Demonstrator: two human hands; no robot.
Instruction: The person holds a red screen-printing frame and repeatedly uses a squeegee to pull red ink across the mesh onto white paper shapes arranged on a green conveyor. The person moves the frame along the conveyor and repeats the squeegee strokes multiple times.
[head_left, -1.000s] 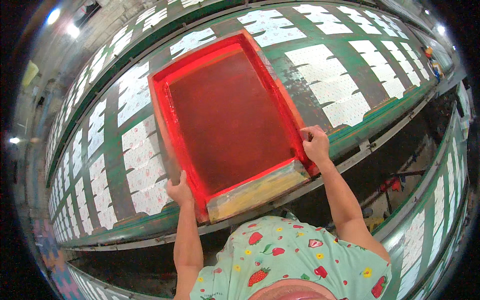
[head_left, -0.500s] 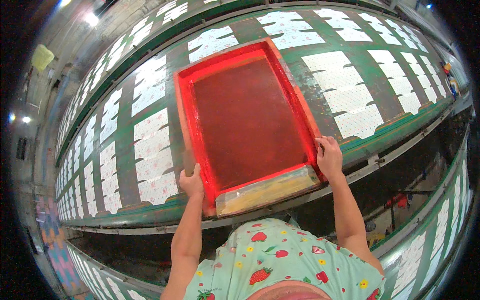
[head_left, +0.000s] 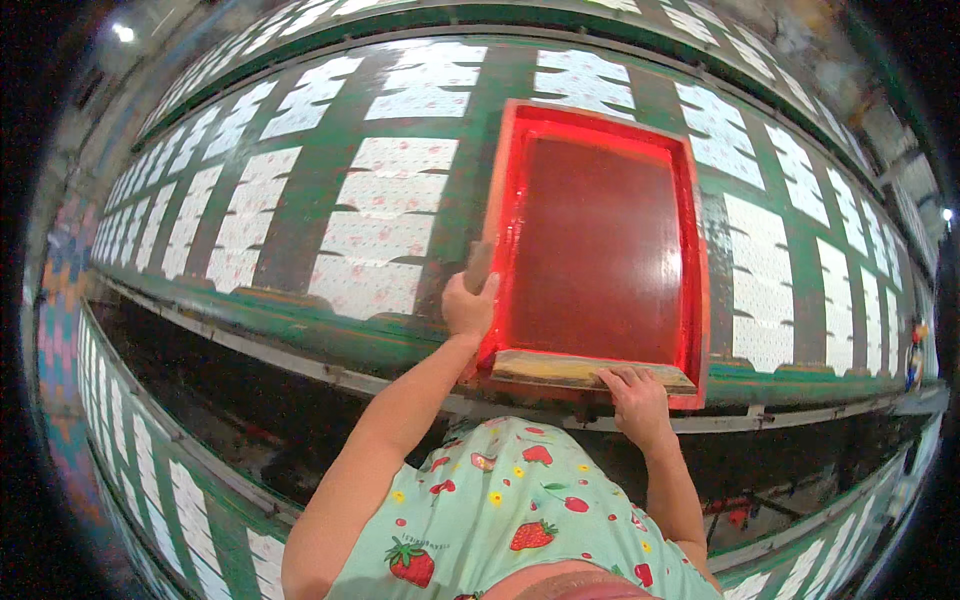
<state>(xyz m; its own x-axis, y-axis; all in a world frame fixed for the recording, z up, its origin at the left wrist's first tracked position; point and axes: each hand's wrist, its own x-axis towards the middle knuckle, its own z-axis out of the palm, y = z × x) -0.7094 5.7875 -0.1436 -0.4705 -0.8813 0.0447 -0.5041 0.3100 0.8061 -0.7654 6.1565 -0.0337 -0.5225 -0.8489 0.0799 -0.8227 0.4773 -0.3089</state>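
A screen printing frame (head_left: 600, 124) with red ink along its inner walls lies on a long green table, over the cloth pieces. My left hand (head_left: 468, 305) is closed on a brownish handle (head_left: 480, 262) at the frame's left side. Across the near end of the dark red mesh (head_left: 600, 250) rests a wooden squeegee (head_left: 545, 369). The fingers of my right hand (head_left: 640, 403) are bent over its top edge, right of its middle. The squeegee's blade is hidden, as is the cloth beneath the frame.
Rows of white patterned cloth pieces (head_left: 385, 225) lie left and right of the frame on the green table (head_left: 480, 190). A metal rail (head_left: 330, 378) runs along its near edge. Another table (head_left: 160, 450) with cloth pieces stands behind me, across a dark aisle.
My right hand has let go of the frame's right side and taken hold of the squeegee. My left hand keeps its grip. The view has turned, and the frame now appears farther right and straighter.
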